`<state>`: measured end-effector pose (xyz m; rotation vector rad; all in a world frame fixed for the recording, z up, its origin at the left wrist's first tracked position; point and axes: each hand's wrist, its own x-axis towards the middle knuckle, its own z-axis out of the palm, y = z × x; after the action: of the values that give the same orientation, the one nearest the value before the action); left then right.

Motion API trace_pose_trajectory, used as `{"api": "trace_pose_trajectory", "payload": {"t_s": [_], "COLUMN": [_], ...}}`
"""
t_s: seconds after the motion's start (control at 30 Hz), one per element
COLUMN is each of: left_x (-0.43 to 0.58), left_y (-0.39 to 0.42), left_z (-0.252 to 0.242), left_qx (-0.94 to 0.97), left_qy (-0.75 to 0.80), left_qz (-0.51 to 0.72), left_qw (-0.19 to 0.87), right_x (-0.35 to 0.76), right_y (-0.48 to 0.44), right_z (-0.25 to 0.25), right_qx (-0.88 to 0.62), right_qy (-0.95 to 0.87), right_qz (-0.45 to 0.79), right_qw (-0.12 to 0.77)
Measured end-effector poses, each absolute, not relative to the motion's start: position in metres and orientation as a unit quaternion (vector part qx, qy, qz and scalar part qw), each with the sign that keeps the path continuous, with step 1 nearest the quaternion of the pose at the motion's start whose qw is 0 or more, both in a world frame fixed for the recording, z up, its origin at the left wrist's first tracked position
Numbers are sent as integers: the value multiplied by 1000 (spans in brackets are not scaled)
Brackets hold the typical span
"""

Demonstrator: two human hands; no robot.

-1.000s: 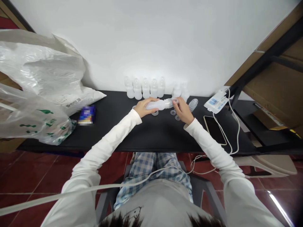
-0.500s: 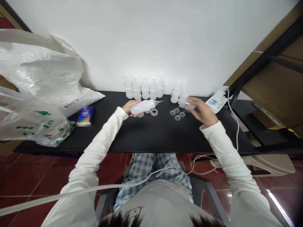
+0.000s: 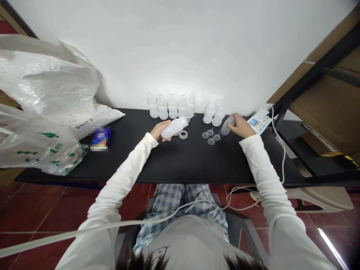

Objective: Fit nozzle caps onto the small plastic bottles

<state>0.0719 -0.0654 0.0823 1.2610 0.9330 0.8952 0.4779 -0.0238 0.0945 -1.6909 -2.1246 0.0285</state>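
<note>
Black desk (image 3: 174,161), white bottle (image 3: 174,128) above, white wall (image 3: 197,48), red tiles (image 3: 33,210).

The person wears a white long-sleeved top with a plain left sleeve (image 3: 123,176) and right sleeve (image 3: 261,176), which end at the bare left hand (image 3: 159,130) and right hand (image 3: 242,127). A small dark line drawing (image 3: 159,253) marks the chest. The trousers (image 3: 180,202) are blue-and-white checked. A white cable (image 3: 84,232) crosses the lap. The hair (image 3: 140,262) is dark.
</note>
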Motion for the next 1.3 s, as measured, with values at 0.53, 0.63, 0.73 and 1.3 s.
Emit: {"api": "trace_pose_trajectory", "payload": {"t_s": [0.53,0.63,0.73,1.3], "left_x": [126,141,146,121], "left_y": [-80,-83,-86,-26], "left_z": [94,100,107,115], "left_qx": [808,825,822,447], "left_qy": [429,421,420,381], "left_qz": [359,362,367,177], "left_qw": [186,106,118,790], "right_x": [362,340,337,351], "right_y": [-76,-72,-62,-51], "right_z": [111,107,102,101], "right_qx": [-492,-523,-576,-383], "right_qy": [-796,-779,-728,-847], "right_qz": [-120,-67,-14,-74], "right_qw": [333,340,371,360]}}
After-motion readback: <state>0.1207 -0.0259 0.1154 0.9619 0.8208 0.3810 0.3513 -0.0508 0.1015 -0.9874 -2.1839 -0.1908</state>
